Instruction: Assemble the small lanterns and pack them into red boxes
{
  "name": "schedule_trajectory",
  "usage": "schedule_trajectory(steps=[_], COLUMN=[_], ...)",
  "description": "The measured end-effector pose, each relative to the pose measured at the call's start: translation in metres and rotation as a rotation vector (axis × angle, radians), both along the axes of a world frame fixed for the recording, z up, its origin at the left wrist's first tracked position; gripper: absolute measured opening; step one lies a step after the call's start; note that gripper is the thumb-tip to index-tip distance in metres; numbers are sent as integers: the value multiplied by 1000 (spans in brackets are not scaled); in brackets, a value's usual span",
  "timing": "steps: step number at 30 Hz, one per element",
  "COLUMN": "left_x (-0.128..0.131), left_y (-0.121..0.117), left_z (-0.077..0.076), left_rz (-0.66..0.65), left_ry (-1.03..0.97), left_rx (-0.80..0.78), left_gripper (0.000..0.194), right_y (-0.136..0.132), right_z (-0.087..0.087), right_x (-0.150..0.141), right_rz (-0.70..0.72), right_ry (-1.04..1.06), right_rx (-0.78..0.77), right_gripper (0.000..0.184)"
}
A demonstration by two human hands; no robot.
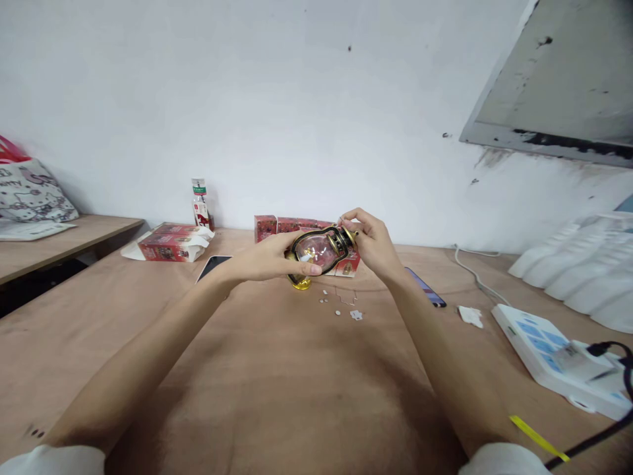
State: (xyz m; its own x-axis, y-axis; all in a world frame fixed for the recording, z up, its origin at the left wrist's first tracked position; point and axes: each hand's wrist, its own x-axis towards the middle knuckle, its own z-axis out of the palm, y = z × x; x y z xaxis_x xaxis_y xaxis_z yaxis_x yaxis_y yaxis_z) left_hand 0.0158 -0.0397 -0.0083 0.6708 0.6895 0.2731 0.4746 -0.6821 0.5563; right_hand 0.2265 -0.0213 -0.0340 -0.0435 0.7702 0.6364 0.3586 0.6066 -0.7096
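Observation:
A small lantern [319, 251] with a clear globe and a dark, gold-edged frame lies tilted on its side between my hands, above the table. My left hand [271, 257] is wrapped round its base end, thumb along the lower side. At the top end, the fingers of my right hand [372, 239] pinch close to the gold cap; whatever thin part they grip is too small to make out. Just below the lantern is a shiny yellow-gold round piece [301, 284]. Small white discs [337, 313] and a white star-like scrap [356, 315] lie on the table beneath.
Red printed boxes [266, 227] line the wall behind my hands. An opened red box [171, 243] and a bottle [200, 204] stand at left. Phones lie either side, one [426, 287] right. A power strip [548, 349], cables and white stacked wares [583, 264] occupy the right.

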Motion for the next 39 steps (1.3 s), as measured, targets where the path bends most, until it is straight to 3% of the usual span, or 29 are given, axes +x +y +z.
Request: schedule_trajectory(steps=[4, 9, 14, 17, 22, 28, 30, 35, 39], left_x=[4, 5, 4, 4, 5, 5, 4, -8, -23], left_y=[-8, -6, 3, 7, 6, 6, 9, 22, 23], left_z=[4, 3, -4, -7, -6, -5, -4, -2, 10], left_rz=[37, 6, 16, 86, 192, 57, 73, 154, 273], left_ry=[5, 6, -7, -2, 45, -13, 0, -138, -431], left_rx=[18, -41, -73, -58, 28, -88, -103, -87, -46], left_gripper=[50, 46, 51, 59, 56, 44, 42, 45, 51], right_y=[3, 5, 16, 22, 27, 22, 19, 8, 4], right_z=[-4, -10, -16, -20, -26, -19, -13, 4, -4], right_x=[-6, -11, -9, -7, -5, -4, 1, 28, 49], right_rz=[120, 258, 177, 91, 102, 177, 197, 14, -238], right_ry=[80, -24, 18, 76, 86, 68, 43, -113, -396], right_rx=[-40, -11, 57, 45, -19, -102, -84, 50, -35], right_gripper=[10, 13, 11, 10, 15, 36, 37, 28, 11])
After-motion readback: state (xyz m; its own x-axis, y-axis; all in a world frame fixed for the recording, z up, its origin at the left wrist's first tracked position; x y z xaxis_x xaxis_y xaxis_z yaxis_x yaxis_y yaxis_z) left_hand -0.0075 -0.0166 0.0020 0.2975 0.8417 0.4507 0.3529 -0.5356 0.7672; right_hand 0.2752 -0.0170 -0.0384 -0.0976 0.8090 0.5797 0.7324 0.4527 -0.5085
